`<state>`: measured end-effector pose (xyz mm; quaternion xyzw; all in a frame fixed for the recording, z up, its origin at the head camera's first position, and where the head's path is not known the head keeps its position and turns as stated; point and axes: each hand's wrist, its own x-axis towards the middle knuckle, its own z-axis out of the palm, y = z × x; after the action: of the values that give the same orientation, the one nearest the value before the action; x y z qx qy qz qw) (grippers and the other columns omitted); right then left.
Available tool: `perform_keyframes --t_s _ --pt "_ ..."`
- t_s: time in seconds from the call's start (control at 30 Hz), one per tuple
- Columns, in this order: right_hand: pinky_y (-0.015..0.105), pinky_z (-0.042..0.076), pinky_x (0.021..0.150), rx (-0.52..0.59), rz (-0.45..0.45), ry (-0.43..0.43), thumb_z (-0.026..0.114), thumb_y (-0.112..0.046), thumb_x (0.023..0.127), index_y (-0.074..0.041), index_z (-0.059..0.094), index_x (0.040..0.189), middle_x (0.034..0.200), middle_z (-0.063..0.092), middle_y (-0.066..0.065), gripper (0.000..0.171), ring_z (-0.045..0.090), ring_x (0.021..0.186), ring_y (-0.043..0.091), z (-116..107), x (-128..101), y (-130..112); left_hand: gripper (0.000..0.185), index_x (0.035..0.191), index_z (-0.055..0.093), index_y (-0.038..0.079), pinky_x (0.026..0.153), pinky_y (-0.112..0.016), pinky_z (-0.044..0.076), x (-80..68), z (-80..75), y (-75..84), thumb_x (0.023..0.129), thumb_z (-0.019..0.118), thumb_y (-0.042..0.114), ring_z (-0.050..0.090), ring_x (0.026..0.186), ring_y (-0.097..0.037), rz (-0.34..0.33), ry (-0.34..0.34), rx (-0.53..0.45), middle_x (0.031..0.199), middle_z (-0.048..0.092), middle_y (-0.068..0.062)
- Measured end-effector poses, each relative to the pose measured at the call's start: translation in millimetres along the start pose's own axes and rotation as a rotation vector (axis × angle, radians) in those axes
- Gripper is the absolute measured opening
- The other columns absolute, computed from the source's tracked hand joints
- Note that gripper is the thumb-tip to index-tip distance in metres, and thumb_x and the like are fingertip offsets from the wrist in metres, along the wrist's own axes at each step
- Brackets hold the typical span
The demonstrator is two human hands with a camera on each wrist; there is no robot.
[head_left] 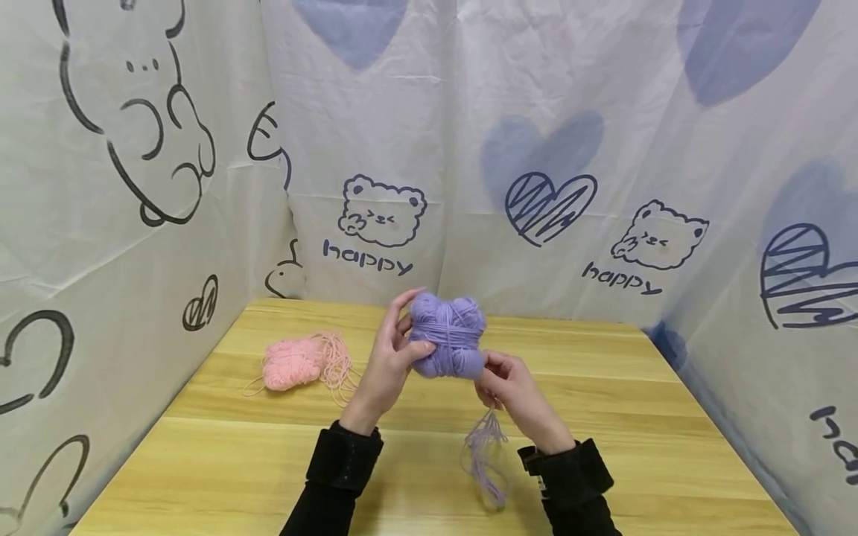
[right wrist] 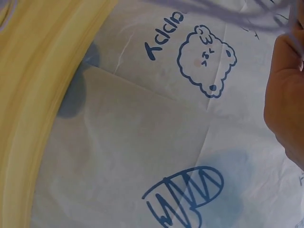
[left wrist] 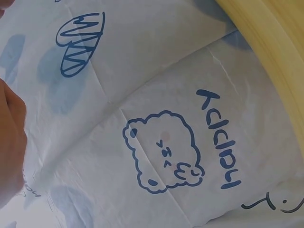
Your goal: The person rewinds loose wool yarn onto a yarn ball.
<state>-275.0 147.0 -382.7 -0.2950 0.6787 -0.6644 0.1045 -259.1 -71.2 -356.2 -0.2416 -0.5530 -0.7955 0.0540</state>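
A purple yarn skein point(head_left: 447, 335), wound tight round its middle, is held up above the table. My left hand point(head_left: 389, 361) grips its left side, thumb in front and fingers behind. At the skein's lower right corner, my right hand point(head_left: 516, 394) pinches loose purple strands point(head_left: 485, 454), which dangle below it toward the tabletop. Only an edge of the left hand point(left wrist: 10, 142) shows in the left wrist view. In the right wrist view, part of the right hand point(right wrist: 287, 95) appears at the right edge, with blurred purple yarn point(right wrist: 237, 16) above.
A pink yarn skein point(head_left: 293, 363) lies on the wooden table point(head_left: 221, 461) at the left, its loose strands point(head_left: 337, 365) spread beside it. White printed sheets point(head_left: 456, 149) rise behind the table and along both sides.
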Motion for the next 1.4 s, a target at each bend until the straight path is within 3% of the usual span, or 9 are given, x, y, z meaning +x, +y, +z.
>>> perform_keyframes --t_s 0.2,0.47,0.53,0.7,0.8,0.93,1.03,1.13,1.4 --pt "0.035 0.022 0.044 0.066 0.012 -0.047 0.050 -0.011 0.099 -0.014 0.060 0.092 0.065 0.047 -0.007 0.013 0.042 0.054 0.004 -8.3 -0.4 2.9 0.067 0.141 0.034 0.016 0.089 -0.033 0.055 -0.7 -2.1 -1.8 0.079 0.058 0.003 0.058 0.108 -0.018 0.004 -0.048 0.036 0.125 0.049 -0.009" --pt "0.031 0.020 0.046 0.131 0.027 -0.077 0.048 -0.013 0.101 -0.016 0.061 0.095 0.066 0.047 -0.009 0.015 0.042 0.054 0.003 -16.2 -2.5 1.5 0.065 0.139 0.035 0.020 0.090 -0.032 0.055 -2.1 -4.6 -1.5 0.080 0.055 -0.001 0.058 0.108 -0.016 -0.004 -0.072 -0.055 0.124 0.051 -0.005" --pt "0.029 0.022 0.047 0.132 0.034 -0.071 0.048 -0.014 0.101 -0.017 0.061 0.097 0.067 0.048 -0.008 0.015 0.043 0.055 0.003 -16.9 -3.1 0.5 0.065 0.138 0.037 0.020 0.087 -0.031 0.055 -2.6 -5.5 -2.3 0.079 0.057 0.001 0.059 0.104 -0.016 -0.013 -0.115 -0.045 0.122 0.053 -0.005" --pt "0.023 0.029 0.051 0.130 0.054 -0.040 0.047 -0.011 0.100 -0.019 0.063 0.094 0.070 0.049 -0.010 0.019 0.043 0.057 0.003 -16.0 -3.4 -2.5 0.065 0.139 0.041 0.015 0.085 -0.035 0.054 -3.9 -6.1 -4.5 0.078 0.063 0.008 0.060 0.101 -0.017 -0.041 -0.262 0.094 0.122 0.056 -0.007" --pt "0.017 0.035 0.051 0.121 0.081 0.005 0.048 -0.011 0.099 -0.020 0.063 0.090 0.071 0.053 -0.013 0.020 0.046 0.056 0.001 -14.4 -3.3 -5.0 0.066 0.138 0.043 0.011 0.089 -0.041 0.052 -4.5 -6.5 -5.7 0.076 0.066 0.011 0.058 0.106 -0.022 -0.071 -0.346 0.157 0.124 0.056 -0.011" --pt "0.015 0.035 0.048 0.119 0.099 0.085 0.051 -0.017 0.099 -0.018 0.062 0.091 0.070 0.052 -0.014 0.014 0.045 0.054 -0.002 -12.5 -4.4 -8.8 0.067 0.138 0.046 0.015 0.087 -0.044 0.053 -5.0 -7.0 -8.6 0.074 0.066 0.011 0.056 0.106 -0.024 -0.125 -0.417 0.257 0.123 0.055 -0.015" --pt "0.018 0.030 0.046 0.107 0.073 0.142 0.052 -0.019 0.099 -0.015 0.061 0.091 0.068 0.049 -0.013 0.013 0.041 0.053 -0.001 -12.2 -5.8 -11.1 0.066 0.136 0.049 0.020 0.083 -0.041 0.055 -4.7 -6.4 -11.4 0.074 0.066 0.011 0.056 0.101 -0.023 -0.146 -0.413 0.372 0.118 0.055 -0.014" --pt "0.024 0.025 0.045 0.075 0.037 0.186 0.052 -0.017 0.099 -0.015 0.060 0.090 0.069 0.053 -0.012 0.013 0.041 0.053 0.001 -12.1 -7.4 -13.2 0.064 0.134 0.050 0.023 0.080 -0.038 0.055 -4.0 -5.2 -12.8 0.074 0.067 0.011 0.055 0.098 -0.022 -0.156 -0.366 0.444 0.114 0.055 -0.013" --pt "0.021 0.032 0.046 -0.014 0.008 0.246 0.056 -0.018 0.097 -0.009 0.062 0.091 0.068 0.055 -0.008 0.012 0.043 0.054 0.005 -9.4 -9.9 -19.4 0.060 0.131 0.052 0.023 0.075 -0.037 0.056 -1.7 -2.9 -9.4 0.074 0.068 0.009 0.055 0.095 -0.023 -0.139 -0.250 0.493 0.108 0.054 -0.012"
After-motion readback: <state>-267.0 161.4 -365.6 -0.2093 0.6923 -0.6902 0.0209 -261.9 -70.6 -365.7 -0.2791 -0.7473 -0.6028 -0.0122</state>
